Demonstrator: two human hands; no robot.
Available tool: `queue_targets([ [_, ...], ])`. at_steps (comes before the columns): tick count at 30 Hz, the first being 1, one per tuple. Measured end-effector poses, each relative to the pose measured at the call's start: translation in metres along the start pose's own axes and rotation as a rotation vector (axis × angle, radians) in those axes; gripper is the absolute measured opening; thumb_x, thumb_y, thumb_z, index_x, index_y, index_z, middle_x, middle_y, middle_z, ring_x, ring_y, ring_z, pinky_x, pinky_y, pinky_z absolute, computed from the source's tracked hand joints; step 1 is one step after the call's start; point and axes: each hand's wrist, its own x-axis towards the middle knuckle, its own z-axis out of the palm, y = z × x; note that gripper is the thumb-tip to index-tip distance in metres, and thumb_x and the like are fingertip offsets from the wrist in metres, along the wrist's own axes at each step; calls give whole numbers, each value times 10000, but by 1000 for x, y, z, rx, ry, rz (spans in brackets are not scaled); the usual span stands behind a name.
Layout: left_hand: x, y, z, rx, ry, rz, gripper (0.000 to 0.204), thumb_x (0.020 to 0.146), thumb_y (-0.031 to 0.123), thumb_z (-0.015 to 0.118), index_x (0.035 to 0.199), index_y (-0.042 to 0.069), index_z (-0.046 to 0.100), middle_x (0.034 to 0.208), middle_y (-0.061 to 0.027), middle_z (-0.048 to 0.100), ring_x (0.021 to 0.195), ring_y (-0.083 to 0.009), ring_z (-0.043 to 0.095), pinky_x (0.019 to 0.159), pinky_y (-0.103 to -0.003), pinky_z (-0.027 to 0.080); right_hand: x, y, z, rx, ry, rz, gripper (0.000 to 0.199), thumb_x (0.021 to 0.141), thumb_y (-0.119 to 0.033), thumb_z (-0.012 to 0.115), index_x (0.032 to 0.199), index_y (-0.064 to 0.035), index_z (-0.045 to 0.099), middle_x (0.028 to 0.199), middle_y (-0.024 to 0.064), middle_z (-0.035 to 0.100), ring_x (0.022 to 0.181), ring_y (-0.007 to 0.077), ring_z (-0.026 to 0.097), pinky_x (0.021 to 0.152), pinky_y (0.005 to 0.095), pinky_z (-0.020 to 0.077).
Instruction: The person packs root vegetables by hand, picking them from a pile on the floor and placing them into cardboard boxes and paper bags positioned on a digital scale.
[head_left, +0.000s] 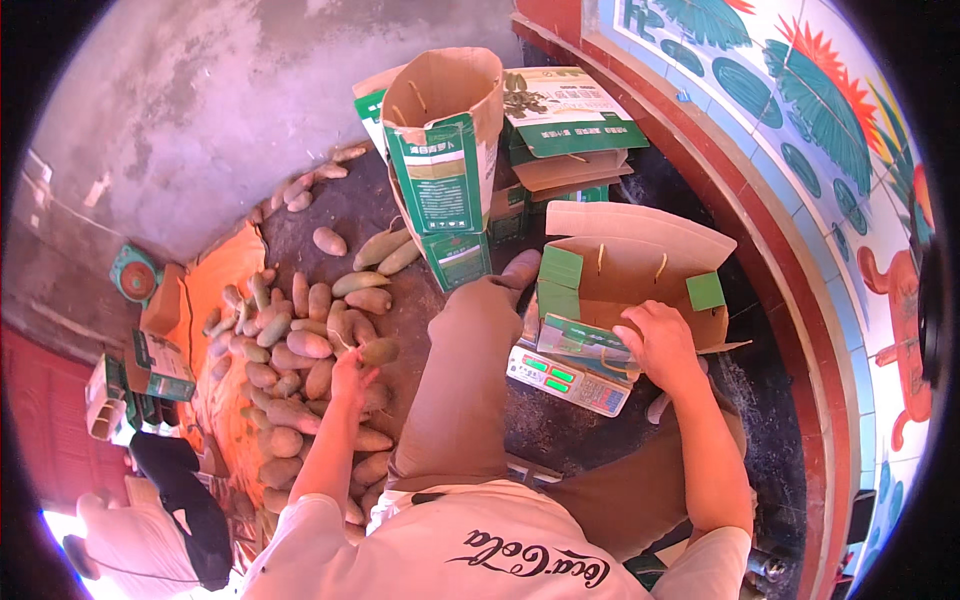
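Observation:
My left hand [349, 388] is over the right side of a big pile of sweet potatoes [300, 345], its fingers closed around the lower end of one greenish-brown sweet potato [380, 351]. An open cardboard carton [625, 277] with green side flaps sits in front of me to the right. My right hand [662, 340] grips the carton's near green flap [575, 337], fingers bent over its edge. Under the carton is a white digital scale [567, 381]; its lit green displays face me. The inside of the carton shows bare cardboard where it is visible.
Beyond my left knee a tall open carton [440, 170] stands on another green one. Flat cartons [575, 120] are stacked beside it. An orange sheet [225, 290] lies under the pile's left side. A painted tile wall [790, 110] curves along the right. Another person [140, 540] is at lower left.

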Motion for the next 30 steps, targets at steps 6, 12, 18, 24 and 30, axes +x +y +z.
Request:
queue_targets([
  [6, -38, 70, 40, -294, -231, 226, 215, 951, 220, 452, 780, 89, 438, 1278, -149, 517, 1103, -399, 531, 917, -499, 473, -8, 1, -3, -57, -142, 3, 256, 789, -294, 663, 882, -61, 614, 839, 117, 587, 873, 300, 571, 779, 414, 440],
  [12, -83, 132, 80, -458, -456, 285, 202, 970, 200, 426, 807, 92, 479, 1330, -163, 485, 1152, -353, 523, 1001, -529, 393, -9, 6, 7, -121, -277, 38, 201, 793, -254, 651, 862, -69, 613, 856, 112, 602, 852, 291, 597, 763, 408, 461],
  [18, -113, 161, 145, -463, -827, 329, 210, 968, 230, 443, 814, 88, 463, 1372, -207, 432, 1109, -349, 545, 981, -506, 418, -8, 8, 15, -127, -231, 21, 130, 791, -203, 639, 833, -80, 625, 811, 101, 623, 828, 285, 620, 734, 412, 483],
  [24, -110, 145, 202, -353, -976, 305, 246, 967, 250, 451, 794, 75, 469, 1376, -236, 411, 1125, -323, 546, 949, -479, 453, -5, 7, 23, -142, -170, -48, 79, 796, -158, 596, 817, -89, 630, 790, 99, 633, 831, 274, 627, 729, 389, 495],
  [30, -110, 129, 242, -289, -1020, 220, 268, 971, 258, 432, 775, 83, 483, 1402, -231, 386, 1116, -347, 552, 973, -481, 427, -6, 3, 27, -128, -137, -67, 68, 779, -119, 575, 815, -89, 624, 814, 94, 639, 834, 263, 630, 738, 376, 499],
])
